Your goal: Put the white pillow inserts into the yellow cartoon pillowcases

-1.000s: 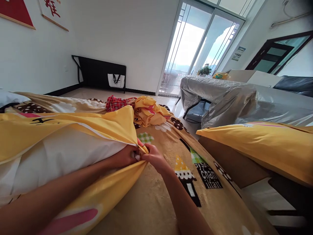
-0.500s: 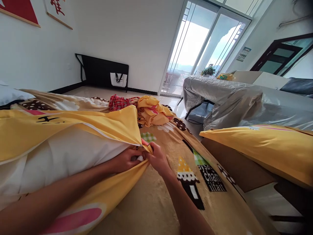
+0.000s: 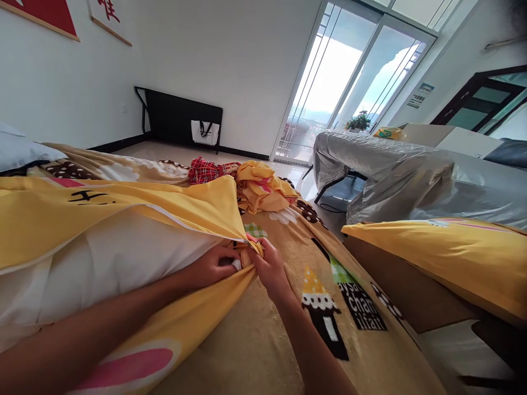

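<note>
A yellow pillowcase [image 3: 197,200] with a white zipper along its opening lies across the left side, with a pink ear shape at its lower part. Inside the opening, a white pillow insert [image 3: 135,258] bulges out. My left hand [image 3: 218,267] reaches into the case, fingers curled around a small white bit that looks like the insert's corner; its fingertips are partly hidden. Close beside it, my right hand [image 3: 269,267] pinches the bunched yellow fabric at the zipper's end.
A patterned tan blanket [image 3: 284,329] lies beneath. Beyond are crumpled yellow fabric [image 3: 265,189] and red plaid cloth [image 3: 209,171]. At right, a yellow pillow [image 3: 436,255] rests on a cardboard box [image 3: 391,280]. Behind it stands furniture under a plastic sheet [image 3: 382,156].
The view has shifted slightly, so the scene sits a little to the right. My left hand has drawn slightly apart from my right, which keeps its pinch on the pillowcase.
</note>
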Motion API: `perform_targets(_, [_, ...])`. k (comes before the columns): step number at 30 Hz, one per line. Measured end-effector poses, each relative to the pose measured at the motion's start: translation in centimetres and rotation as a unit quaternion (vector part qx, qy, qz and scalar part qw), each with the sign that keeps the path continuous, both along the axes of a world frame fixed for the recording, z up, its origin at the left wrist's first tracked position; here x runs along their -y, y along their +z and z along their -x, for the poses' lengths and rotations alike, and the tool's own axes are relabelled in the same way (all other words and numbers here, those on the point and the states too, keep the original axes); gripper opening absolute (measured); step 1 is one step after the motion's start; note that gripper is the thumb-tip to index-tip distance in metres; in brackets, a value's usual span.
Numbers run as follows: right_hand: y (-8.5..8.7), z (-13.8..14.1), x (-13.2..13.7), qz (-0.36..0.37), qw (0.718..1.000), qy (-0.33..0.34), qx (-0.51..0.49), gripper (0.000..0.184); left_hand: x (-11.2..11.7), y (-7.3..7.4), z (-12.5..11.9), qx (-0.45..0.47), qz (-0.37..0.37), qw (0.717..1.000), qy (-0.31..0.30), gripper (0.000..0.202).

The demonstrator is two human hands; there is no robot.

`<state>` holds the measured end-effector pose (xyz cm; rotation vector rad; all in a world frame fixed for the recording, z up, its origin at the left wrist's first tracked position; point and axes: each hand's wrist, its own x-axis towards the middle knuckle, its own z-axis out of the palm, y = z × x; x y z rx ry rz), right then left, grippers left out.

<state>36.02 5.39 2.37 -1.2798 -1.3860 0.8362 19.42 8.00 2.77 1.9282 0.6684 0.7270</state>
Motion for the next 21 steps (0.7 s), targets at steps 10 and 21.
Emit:
perform_targets(10, [0.3,0.0,0.2,-0.038,0.992,-0.031,0.112,0.022,-0.9,-0.4,-0.2,-0.07,0.072,0.993,0.061,0.039])
perform_targets(21, [0.3,0.0,0.2,-0.052,0.989,-0.026,0.133,0.016,-1.0,-0.6,-0.6,-0.056,0.048,0.996,0.056,0.033])
